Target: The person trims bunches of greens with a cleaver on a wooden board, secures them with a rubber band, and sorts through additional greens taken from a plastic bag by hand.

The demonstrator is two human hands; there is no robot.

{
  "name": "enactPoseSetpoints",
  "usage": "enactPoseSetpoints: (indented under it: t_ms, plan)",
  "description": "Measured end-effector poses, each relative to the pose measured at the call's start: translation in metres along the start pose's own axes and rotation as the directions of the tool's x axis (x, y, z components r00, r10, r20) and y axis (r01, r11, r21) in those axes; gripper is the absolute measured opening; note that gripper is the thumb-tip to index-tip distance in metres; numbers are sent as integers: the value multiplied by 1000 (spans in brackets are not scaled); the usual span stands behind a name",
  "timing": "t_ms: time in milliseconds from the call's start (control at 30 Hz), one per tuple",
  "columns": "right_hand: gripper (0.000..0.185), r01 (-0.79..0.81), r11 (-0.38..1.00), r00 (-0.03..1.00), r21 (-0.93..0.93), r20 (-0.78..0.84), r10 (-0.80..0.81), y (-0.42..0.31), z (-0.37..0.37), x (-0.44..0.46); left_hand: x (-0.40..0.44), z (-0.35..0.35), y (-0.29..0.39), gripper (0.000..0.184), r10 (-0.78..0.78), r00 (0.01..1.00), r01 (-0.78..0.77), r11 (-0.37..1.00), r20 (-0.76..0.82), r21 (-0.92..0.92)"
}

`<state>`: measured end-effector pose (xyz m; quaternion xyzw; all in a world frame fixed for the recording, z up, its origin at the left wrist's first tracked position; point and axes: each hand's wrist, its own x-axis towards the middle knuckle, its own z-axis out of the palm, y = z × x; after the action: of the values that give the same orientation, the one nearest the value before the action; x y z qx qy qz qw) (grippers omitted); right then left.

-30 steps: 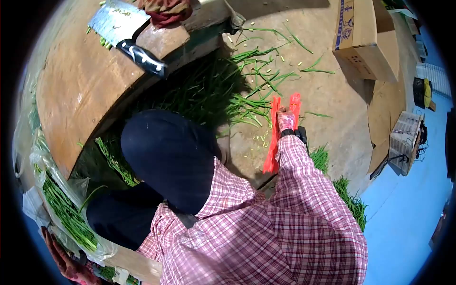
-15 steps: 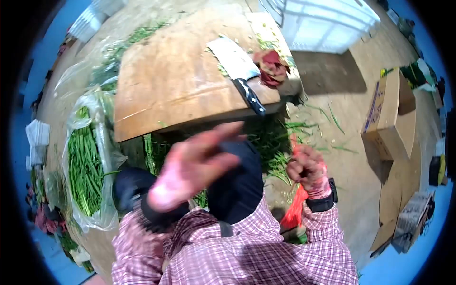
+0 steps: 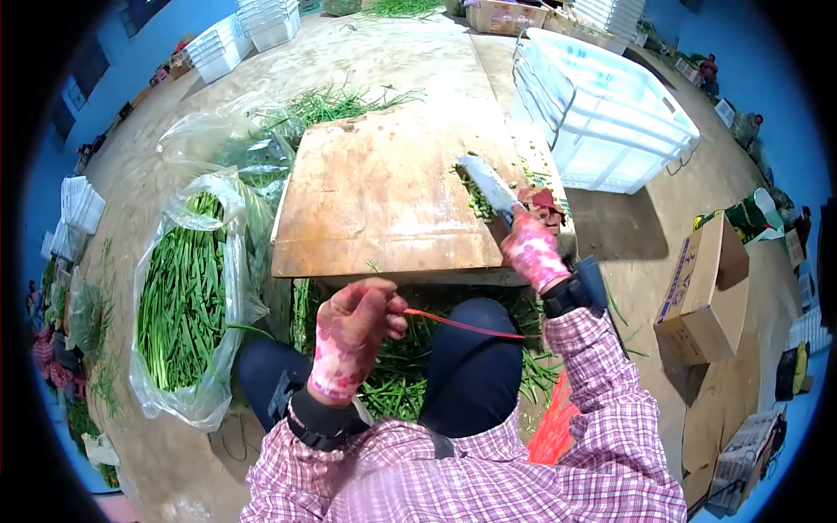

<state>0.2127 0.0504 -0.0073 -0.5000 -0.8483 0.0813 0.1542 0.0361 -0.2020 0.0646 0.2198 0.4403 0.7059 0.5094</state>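
Note:
My left hand (image 3: 357, 336) is closed on one end of a thin red strip (image 3: 462, 325), which stretches rightward over my knee. On the right side of the wooden board (image 3: 384, 196), my right hand (image 3: 534, 248) is wrapped round the handle of a cleaver. The cleaver's blade (image 3: 488, 181) points up and left, beside small green cut pieces (image 3: 478, 202). A crumpled dark red cloth (image 3: 544, 202) lies just right of the handle. More red strips (image 3: 554, 425) hang by my right forearm.
Left of the board stands an open plastic bag (image 3: 231, 283) of long green stalks (image 3: 183, 301). A white crate (image 3: 610, 122) is beyond the board at the right, with a cardboard box (image 3: 704, 292) nearer. Loose greens (image 3: 397, 379) lie under the board. People sit at the far edges.
The view has swung up and left. My left hand has come in and now holds a red strip. My right hand has left the red bundle and taken the cleaver's handle.

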Motion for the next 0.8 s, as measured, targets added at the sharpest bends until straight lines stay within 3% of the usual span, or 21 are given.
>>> enactPoseSetpoints:
  t_ms: [67,100,233,267,333,367,400,433,500,567,667,700,733,767,800]
  plan:
    - [25,46,998,997,37,-70,-43,17,9,29,-7,-11,2,27,-8,1000,7,1000,-18,-25]
    - [23,130,986,976,106,-189,-109,28,17,46,-10,-13,4,27,-23,999,22,999,-25,-27]
    - [24,-113,974,993,196,5,115,28,17,96,-17,-23,7,28,-50,998,49,998,-43,-41]
    - [22,-109,969,993,222,74,95,35,18,101,-20,-30,9,30,-51,997,48,998,-53,-52]
    - [24,83,992,984,94,148,-96,39,8,83,-25,-43,12,32,-49,995,43,997,-83,-67]
    - [25,184,982,963,33,197,-187,38,1,68,-30,-44,17,28,-48,990,50,999,-130,15]
    - [31,166,946,964,277,156,-215,34,-10,47,-33,-48,19,28,-39,991,40,999,-130,8]
    - [35,14,957,949,290,297,-104,25,-25,25,-35,-52,21,29,-30,991,31,1000,-129,4]
    - [37,195,866,886,460,296,-357,31,-39,-12,-39,-61,19,28,-44,990,40,999,-135,-27]
    - [37,234,860,841,453,350,-413,29,-59,-39,-42,-65,18,27,-67,986,60,997,-150,-52]
    - [38,162,833,904,529,260,-340,28,-57,-31,-56,-58,26,29,-120,976,130,990,-184,46]
    - [38,97,872,947,480,225,-230,23,-54,-15,-56,-54,29,29,-121,977,138,987,-174,86]
    - [38,159,885,967,438,110,-229,31,-36,8,-57,-53,28,32,-82,989,98,986,-119,136]
    - [38,218,896,973,388,-9,-233,42,-13,39,-59,-48,29,34,-121,979,144,981,-165,132]
    - [38,105,953,986,285,98,-138,42,3,68,-60,-50,26,33,-119,982,135,985,-145,105]
